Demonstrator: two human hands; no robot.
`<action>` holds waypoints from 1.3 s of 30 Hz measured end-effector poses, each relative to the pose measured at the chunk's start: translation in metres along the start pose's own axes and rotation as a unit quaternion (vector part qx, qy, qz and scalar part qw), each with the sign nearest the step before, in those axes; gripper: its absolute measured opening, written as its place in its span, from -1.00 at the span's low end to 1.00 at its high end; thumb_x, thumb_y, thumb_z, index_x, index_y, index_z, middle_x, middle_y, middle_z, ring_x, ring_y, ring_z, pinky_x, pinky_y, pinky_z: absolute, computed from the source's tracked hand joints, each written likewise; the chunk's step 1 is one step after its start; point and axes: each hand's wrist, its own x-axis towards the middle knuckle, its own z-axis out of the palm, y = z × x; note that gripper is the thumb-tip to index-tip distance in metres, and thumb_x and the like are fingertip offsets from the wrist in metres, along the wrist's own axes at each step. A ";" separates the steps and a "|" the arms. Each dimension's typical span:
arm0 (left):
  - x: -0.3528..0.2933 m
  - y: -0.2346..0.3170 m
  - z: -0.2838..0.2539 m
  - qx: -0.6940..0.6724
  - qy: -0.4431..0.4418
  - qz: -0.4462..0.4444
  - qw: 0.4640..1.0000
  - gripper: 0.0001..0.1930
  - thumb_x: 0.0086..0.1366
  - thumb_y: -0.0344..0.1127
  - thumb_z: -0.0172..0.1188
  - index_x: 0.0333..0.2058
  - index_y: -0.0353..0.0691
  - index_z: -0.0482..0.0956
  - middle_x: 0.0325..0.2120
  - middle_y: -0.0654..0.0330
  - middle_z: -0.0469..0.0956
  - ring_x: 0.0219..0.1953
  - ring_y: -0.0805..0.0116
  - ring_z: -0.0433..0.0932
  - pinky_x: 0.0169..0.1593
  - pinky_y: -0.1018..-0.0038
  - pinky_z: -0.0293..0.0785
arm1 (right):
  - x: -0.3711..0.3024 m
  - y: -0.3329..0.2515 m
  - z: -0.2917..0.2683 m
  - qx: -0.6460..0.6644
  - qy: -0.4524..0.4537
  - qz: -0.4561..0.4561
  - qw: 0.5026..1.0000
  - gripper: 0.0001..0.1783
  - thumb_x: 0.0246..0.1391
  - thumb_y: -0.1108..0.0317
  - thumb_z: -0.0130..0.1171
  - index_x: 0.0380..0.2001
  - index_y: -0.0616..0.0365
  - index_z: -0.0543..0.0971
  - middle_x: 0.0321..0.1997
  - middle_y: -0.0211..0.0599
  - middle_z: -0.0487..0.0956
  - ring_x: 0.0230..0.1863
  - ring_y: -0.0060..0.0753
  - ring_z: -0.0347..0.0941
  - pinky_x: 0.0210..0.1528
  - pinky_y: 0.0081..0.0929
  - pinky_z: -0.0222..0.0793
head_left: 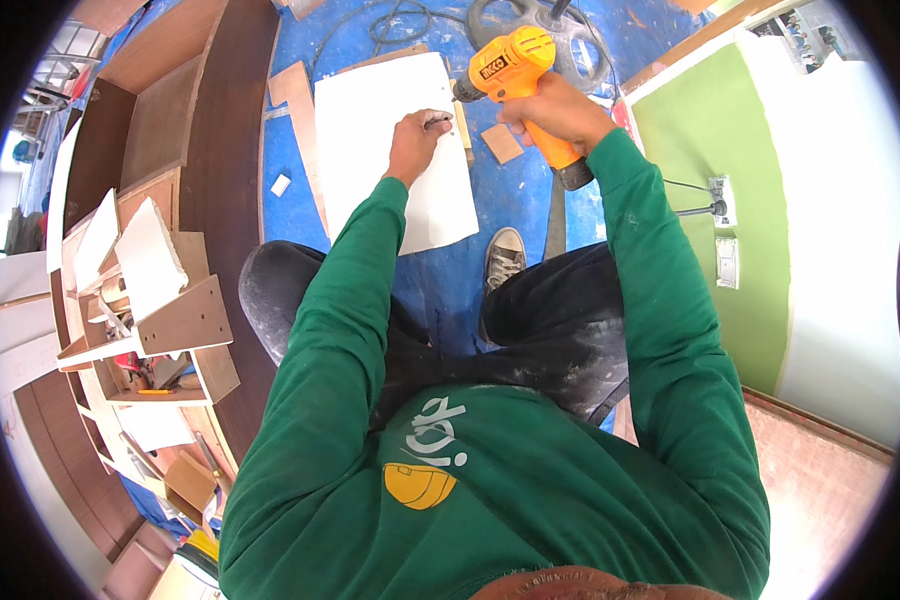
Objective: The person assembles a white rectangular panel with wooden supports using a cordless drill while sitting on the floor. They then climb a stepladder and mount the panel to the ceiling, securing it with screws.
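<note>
My right hand [567,108] is wrapped round the grip of an orange cordless drill [515,62]. The drill's dark chuck points left, past the right edge of a white board [365,115]. Over that board, my left hand [411,148] is closed in a pinch near its right edge. Something small may be between the fingertips, but I cannot make it out. The chuck is a short way from the left fingertips, not touching them. Wood strips show from under the board at its left and right sides.
Blue sheeting [295,215] covers the floor, with a small wood block [502,144] on it. A grey round-bodied machine [580,50] and a dark cable lie ahead. A brown cabinet [205,170] with loose pieces stands left; a green wall panel [690,130] with sockets is right.
</note>
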 end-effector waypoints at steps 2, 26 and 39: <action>-0.003 0.003 0.002 -0.005 -0.006 -0.002 1.000 -0.76 0.36 -0.35 0.33 -0.06 -0.33 0.75 -0.27 0.03 0.77 -0.21 0.27 0.72 -0.02 0.37 0.58 | -0.001 0.002 0.001 -0.011 0.007 -0.004 1.000 -0.73 -0.08 0.32 0.32 -0.29 0.23 0.63 -0.50 -0.34 0.60 -0.48 -0.43 0.53 -0.37 -0.40 0.45; -0.006 0.006 0.006 0.038 0.021 0.037 0.998 -0.75 0.28 -0.31 0.44 -0.19 -0.40 0.75 -0.33 -0.05 0.73 -0.30 0.20 0.67 -0.11 0.32 0.54 | 0.014 0.004 0.018 -0.083 -0.019 0.042 0.995 -0.62 -0.01 0.38 0.31 -0.10 0.32 0.58 -0.51 -0.29 0.57 -0.58 -0.46 0.50 -0.50 -0.43 0.44; -0.006 0.003 0.011 0.050 0.050 0.048 0.996 -0.75 0.30 -0.26 0.41 -0.23 -0.38 0.76 -0.35 -0.02 0.73 -0.31 0.21 0.68 -0.12 0.33 0.54 | 0.032 0.012 0.019 -0.186 -0.020 0.017 0.982 -0.63 -0.11 0.23 0.25 -0.25 0.24 0.64 -0.50 -0.27 0.64 -0.53 -0.37 0.58 -0.38 -0.36 0.50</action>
